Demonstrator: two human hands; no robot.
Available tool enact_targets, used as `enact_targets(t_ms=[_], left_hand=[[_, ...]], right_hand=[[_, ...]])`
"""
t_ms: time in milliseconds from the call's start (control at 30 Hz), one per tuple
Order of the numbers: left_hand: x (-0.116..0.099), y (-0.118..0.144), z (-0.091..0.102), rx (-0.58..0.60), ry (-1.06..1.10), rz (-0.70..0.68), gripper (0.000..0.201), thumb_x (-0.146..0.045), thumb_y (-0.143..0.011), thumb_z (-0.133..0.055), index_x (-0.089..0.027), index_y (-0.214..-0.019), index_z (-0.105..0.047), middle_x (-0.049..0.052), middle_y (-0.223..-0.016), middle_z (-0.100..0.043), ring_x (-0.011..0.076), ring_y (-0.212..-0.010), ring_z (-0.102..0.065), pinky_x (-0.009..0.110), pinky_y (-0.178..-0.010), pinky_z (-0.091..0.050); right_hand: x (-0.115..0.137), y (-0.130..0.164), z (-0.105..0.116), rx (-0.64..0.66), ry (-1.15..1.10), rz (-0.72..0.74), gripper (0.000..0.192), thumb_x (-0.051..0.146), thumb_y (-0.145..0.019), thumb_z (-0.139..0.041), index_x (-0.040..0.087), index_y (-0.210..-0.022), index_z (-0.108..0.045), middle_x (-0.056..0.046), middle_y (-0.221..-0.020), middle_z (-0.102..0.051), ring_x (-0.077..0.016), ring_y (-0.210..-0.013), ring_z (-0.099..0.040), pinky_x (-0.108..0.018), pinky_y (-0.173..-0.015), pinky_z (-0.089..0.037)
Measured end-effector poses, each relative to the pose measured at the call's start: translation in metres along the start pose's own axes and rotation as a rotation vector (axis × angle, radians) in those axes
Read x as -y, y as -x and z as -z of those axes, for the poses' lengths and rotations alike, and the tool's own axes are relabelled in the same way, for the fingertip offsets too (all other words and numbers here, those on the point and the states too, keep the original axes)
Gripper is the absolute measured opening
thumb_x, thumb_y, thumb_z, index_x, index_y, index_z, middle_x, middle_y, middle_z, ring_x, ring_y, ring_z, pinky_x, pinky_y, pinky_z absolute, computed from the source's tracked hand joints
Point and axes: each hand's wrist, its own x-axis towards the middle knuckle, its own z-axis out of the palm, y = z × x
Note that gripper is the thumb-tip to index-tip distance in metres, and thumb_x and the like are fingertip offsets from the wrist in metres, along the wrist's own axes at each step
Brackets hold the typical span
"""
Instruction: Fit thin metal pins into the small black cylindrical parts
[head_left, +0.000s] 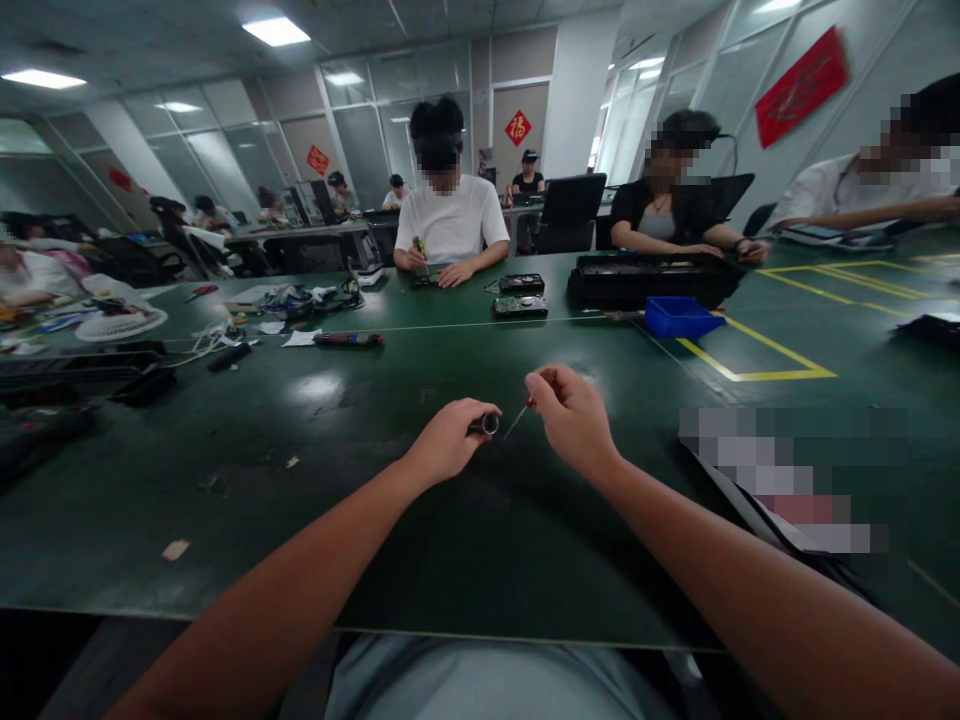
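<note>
My left hand (448, 440) is closed around a dark cylindrical screwdriver handle (486, 424), whose silver open end faces right. My right hand (571, 415) pinches a thin screwdriver bit (517, 418) with a red collar, its tip angled down-left and almost touching the handle's end. Both hands hover above the dark green table (315, 480), near its middle.
A blue tray (679, 317) and a long black device (652, 278) lie at the far right by yellow tape lines. Hard drives (520, 295) and another screwdriver (349, 339) lie farther off. People work across the table. A blurred flat object (780, 480) lies to my right.
</note>
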Motion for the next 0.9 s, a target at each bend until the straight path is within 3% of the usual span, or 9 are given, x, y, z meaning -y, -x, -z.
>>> enact_targets(t_ms=[267,633,900], left_hand=[[0.02,0.0,0.007,-0.148,0.067,0.076,0.037,-0.017,-0.085,-0.068,-0.019,-0.121,-0.063,0.006,-0.122,-0.067,0.0228,-0.114,-0.06,0.039,-0.105,-0.044],[0.021,0.001,0.006,-0.138,0.095,0.061,0.042,-0.023,-0.087,-0.067,-0.023,-0.129,-0.062,0.004,-0.132,-0.064,0.0221,-0.125,-0.056,0.04,-0.112,-0.037],[0.023,0.001,0.004,-0.133,0.074,0.054,0.042,-0.022,-0.087,-0.067,-0.024,-0.128,-0.062,0.005,-0.129,-0.065,0.0222,-0.122,-0.057,0.04,-0.109,-0.04]], right_hand=[[-0.002,-0.001,-0.002,-0.048,-0.344,-0.013,0.021,0.04,-0.093,-0.054,0.021,-0.097,-0.061,-0.002,-0.079,-0.067,-0.0161,-0.07,-0.064,-0.034,-0.068,-0.053],[0.0,0.003,-0.004,-0.007,-0.097,-0.003,0.02,0.038,-0.094,-0.05,0.021,-0.096,-0.058,-0.006,-0.083,-0.071,-0.0197,-0.076,-0.069,-0.037,-0.072,-0.054],[-0.003,0.001,-0.005,0.013,-0.118,-0.009,0.021,0.04,-0.094,-0.049,0.021,-0.097,-0.057,-0.006,-0.084,-0.071,-0.0193,-0.076,-0.068,-0.036,-0.073,-0.052]])
